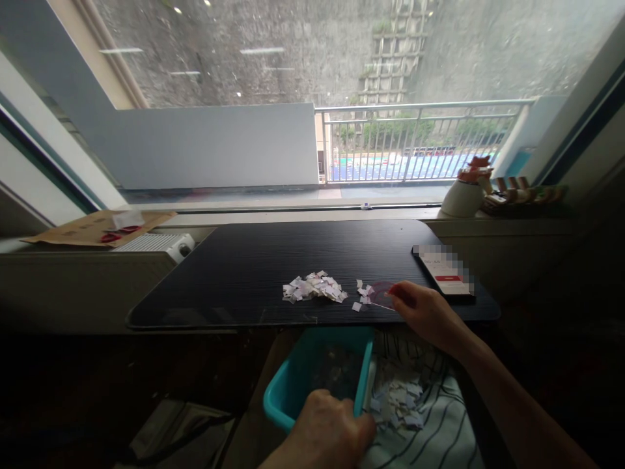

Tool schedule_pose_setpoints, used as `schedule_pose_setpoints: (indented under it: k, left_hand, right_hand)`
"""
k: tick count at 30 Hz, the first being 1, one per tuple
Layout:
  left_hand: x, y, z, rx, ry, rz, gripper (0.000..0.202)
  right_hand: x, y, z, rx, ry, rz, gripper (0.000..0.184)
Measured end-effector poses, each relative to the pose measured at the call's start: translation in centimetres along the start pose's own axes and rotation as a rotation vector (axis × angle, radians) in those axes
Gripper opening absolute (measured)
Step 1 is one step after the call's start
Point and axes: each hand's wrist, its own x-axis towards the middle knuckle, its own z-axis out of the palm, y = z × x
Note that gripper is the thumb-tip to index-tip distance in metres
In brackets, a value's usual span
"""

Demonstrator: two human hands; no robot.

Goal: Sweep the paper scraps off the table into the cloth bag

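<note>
My right hand [426, 314] rests on the black table [244, 260], fingers pinched on a small clear bag with red print [381, 294]. A few loose paper bits [362, 296] lie beside it. A larger pile of small white and pink paper pieces [314, 287] sits to the left. Below the table edge, my left hand [326, 431] is closed on the rim of a teal plastic bin [312, 374] held at my lap. More paper pieces [398, 397] lie on the striped cloth over my lap.
A phone [444, 268] lies on the table's right side. On the window ledge stand a white pot [461, 195] and a dark tray [517, 198] at right, flattened cardboard [92, 228] and a white heater [156, 244] at left. A window with a railing lies beyond.
</note>
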Motion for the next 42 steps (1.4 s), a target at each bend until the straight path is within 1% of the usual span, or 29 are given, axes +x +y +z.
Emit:
schedule_pose_setpoints:
  k: [3,6,8,12,15,18,22,27,31,34,38,42]
  left_hand:
    - [0.0,0.0,0.1,-0.004,0.015,0.003,0.010]
    - [0.0,0.0,0.1,-0.012,-0.006,-0.002,0.012]
    - [-0.1,0.0,0.2,-0.017,0.001,-0.007,0.012]
    - [-0.1,0.1,0.5,-0.029,0.069,-0.005,0.008]
    - [-0.1,0.2,0.5,-0.017,0.084,-0.003,0.007]
    - [-0.1,0.3,0.3,-0.011,0.067,-0.006,0.010]
    - [0.0,0.2,0.3,-0.015,0.057,0.003,0.012]
    - [0.1,0.1,0.3,-0.017,0.040,0.003,0.015]
    - [0.2,0.1,0.0,-0.029,0.006,0.014,0.013]
    - [0.2,0.2,-0.3,-0.039,-0.004,0.008,0.014]
    - [0.3,0.2,-0.5,-0.068,-0.037,-0.003,0.014]
    - [0.4,0.2,-0.5,-0.077,-0.022,0.000,0.016]
  right_hand:
    - [-0.3,-0.2,0.1,0.004,0.003,0.012,0.018]
    - [-0.6,-0.5,0.2,0.039,-0.063,-0.006,0.018]
    - [-0.8,-0.8,0.3,0.060,-0.096,-0.023,0.018]
    - [-0.9,-0.9,0.4,0.065,-0.073,-0.024,0.018]
    - [-1.1,-0.7,0.5,0.067,-0.082,-0.027,0.016]
    - [-1.3,-0.5,0.7,0.079,-0.111,-0.047,0.016]
    - [-1.4,-0.5,1.1,0.089,-0.093,-0.042,0.017]
    - [-1.0,-1.1,1.5,0.111,-0.086,-0.063,0.018]
    - [-0.4,-0.9,1.3,0.053,-0.037,-0.014,0.017]
    - [-0.5,-0.3,1.0,0.054,-0.004,0.017,0.019]
    - [-1.4,-0.3,0.9,0.064,-0.043,-0.009,0.017]
    - [-1.8,-0.5,1.1,0.089,-0.096,-0.043,0.016]
